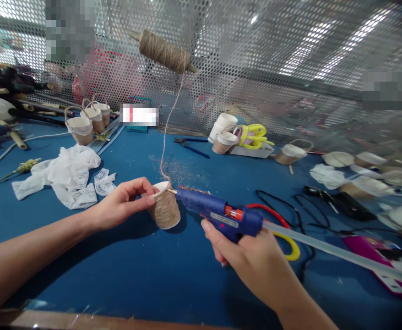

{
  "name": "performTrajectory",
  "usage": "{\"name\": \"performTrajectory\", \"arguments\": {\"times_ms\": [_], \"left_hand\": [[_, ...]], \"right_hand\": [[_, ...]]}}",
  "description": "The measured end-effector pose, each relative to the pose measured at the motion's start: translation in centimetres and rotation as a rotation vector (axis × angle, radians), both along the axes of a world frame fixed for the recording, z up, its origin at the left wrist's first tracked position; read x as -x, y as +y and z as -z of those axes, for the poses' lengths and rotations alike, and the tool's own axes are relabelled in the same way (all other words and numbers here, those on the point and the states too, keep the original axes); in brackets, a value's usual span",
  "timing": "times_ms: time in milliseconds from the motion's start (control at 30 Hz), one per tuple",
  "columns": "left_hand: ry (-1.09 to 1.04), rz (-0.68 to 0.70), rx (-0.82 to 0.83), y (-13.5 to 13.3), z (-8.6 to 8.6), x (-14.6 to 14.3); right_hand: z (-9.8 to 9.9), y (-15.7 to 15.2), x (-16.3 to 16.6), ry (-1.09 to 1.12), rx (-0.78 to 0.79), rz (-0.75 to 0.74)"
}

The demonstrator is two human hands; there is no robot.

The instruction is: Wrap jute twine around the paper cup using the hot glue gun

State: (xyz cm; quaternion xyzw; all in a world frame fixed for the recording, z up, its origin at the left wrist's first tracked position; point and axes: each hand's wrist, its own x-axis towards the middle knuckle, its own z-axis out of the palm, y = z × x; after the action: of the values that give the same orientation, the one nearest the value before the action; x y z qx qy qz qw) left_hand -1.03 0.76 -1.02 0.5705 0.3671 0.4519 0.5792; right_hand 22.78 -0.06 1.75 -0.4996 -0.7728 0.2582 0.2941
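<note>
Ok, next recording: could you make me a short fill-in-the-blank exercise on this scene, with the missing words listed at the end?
1. The left hand pinches the small, tapered, twine-wrapped cup by its ____.
2. The right hand grips a ____ plastic glue gun.
3. Thin brown twine runs from the cup ____ to a brown wound spool.
4. Behind the crumpled white lace stand ____ small cups with twine handles.

Missing words: rim; blue; up; three.
</note>
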Motion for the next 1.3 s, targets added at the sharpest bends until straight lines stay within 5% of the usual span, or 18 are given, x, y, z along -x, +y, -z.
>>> {"name": "performTrajectory", "arguments": {"times_ms": [233, 667, 1300], "left_hand": [[0.011, -0.007, -0.001, 0.0, -0.1, 0.1], [0.007, 0.013, -0.007, 0.1, 0.0, 0.2], [0.003, 0.011, 0.013, 0.0, -0.2, 0.2]], "right_hand": [[-0.4, 0.3, 0.6, 0.094, 0.134, 0.121], [-1.2, 1.1, 0.3, 0.085, 0.249, -0.029], [-2.1, 0.0, 1.0, 0.139, 0.301, 0.02]]}}
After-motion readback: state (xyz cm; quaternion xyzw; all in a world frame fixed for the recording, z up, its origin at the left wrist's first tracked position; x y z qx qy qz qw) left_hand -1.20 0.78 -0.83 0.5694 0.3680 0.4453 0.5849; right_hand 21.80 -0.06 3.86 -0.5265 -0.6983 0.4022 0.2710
